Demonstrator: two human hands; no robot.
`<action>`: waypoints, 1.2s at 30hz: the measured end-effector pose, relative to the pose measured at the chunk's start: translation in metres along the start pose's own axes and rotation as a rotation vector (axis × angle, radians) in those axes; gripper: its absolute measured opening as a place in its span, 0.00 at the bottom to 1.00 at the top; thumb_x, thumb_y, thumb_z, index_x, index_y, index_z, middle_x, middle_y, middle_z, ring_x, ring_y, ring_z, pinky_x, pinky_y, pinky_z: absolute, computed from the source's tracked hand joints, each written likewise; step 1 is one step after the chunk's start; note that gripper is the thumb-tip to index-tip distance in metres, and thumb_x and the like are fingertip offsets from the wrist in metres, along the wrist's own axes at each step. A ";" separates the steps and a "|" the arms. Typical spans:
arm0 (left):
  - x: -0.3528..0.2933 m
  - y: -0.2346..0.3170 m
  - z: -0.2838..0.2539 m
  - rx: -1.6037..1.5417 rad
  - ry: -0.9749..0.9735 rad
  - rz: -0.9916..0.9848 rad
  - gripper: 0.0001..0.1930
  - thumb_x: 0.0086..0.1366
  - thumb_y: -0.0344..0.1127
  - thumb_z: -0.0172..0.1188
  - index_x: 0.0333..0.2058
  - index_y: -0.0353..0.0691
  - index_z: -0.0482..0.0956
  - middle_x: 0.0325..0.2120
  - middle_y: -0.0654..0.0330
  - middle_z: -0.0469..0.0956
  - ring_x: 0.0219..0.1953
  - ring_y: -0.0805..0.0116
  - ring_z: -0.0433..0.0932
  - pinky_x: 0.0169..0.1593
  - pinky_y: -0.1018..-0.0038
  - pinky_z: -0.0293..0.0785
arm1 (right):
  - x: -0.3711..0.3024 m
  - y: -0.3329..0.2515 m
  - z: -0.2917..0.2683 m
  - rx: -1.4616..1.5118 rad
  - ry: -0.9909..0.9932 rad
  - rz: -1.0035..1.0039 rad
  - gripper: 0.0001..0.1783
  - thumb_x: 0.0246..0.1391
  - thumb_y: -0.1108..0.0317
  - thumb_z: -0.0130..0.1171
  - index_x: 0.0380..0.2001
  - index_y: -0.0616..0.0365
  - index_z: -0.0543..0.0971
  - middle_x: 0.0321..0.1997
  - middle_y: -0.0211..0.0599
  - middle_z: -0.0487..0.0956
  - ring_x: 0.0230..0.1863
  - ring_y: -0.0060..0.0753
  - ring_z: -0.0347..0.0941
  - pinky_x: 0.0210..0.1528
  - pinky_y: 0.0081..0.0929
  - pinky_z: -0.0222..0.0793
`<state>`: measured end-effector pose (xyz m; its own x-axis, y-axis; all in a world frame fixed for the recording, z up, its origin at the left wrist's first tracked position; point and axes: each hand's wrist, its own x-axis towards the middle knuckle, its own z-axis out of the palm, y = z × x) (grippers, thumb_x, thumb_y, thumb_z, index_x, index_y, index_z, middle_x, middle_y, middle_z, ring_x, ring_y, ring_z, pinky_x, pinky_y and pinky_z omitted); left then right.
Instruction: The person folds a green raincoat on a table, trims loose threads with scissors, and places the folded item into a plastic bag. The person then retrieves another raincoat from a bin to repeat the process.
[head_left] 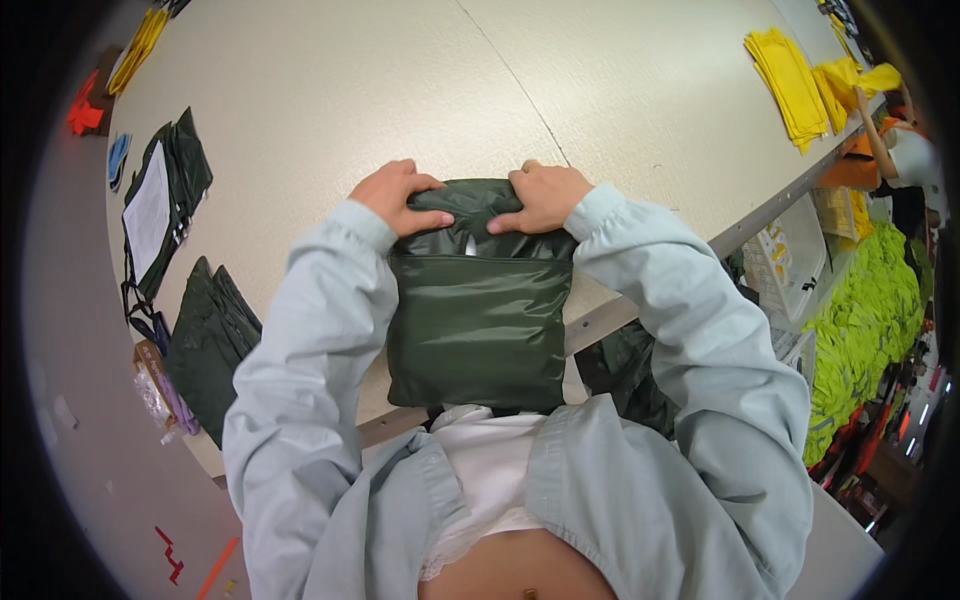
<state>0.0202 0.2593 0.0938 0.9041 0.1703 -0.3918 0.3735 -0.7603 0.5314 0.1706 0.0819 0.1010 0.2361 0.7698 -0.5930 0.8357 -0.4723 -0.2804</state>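
A dark green, glossy fabric pouch [478,330], square and plumped out as though already stuffed, lay on the near edge of the pale speckled bench [330,90], its lower end overhanging toward the person's body. Its top was the unfinished part: loose dark green material bunched above a straight seam line, with a small pale gap showing at the opening. The left hand [395,195] was clenched on the upper left corner of that bunched fabric, and the right hand [545,195] gripped the upper right corner, fingers curled over and pressing down. Both forearms, in light grey-blue sleeves, reached up from the lower edge.

Judging from this, the bulk of the packing looked done, while tucking in the last fabric and closing the top seemed left.

To the left on the bench sat a stack of flat dark green folded pieces [210,345], and farther back another dark green bundle with a white paper sheet [148,210] on it. Far right, a pile of yellow folded cloths [790,85] rested near the bench edge, with bright lime-green garments [865,330] heaped below.
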 end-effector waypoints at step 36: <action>-0.090 -0.022 0.020 -0.166 -0.158 -0.155 0.31 0.40 0.62 0.65 0.36 0.43 0.76 0.25 0.53 0.79 0.29 0.55 0.78 0.33 0.67 0.72 | 0.001 -0.042 0.010 0.098 0.030 -0.487 0.33 0.37 0.48 0.64 0.46 0.54 0.71 0.33 0.50 0.76 0.37 0.51 0.73 0.37 0.39 0.68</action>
<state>-0.0736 0.2475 0.1024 0.7951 0.1668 -0.5831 0.5452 -0.6177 0.5668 0.1312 0.0983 0.1042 -0.1546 0.9225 -0.3537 0.8020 -0.0919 -0.5902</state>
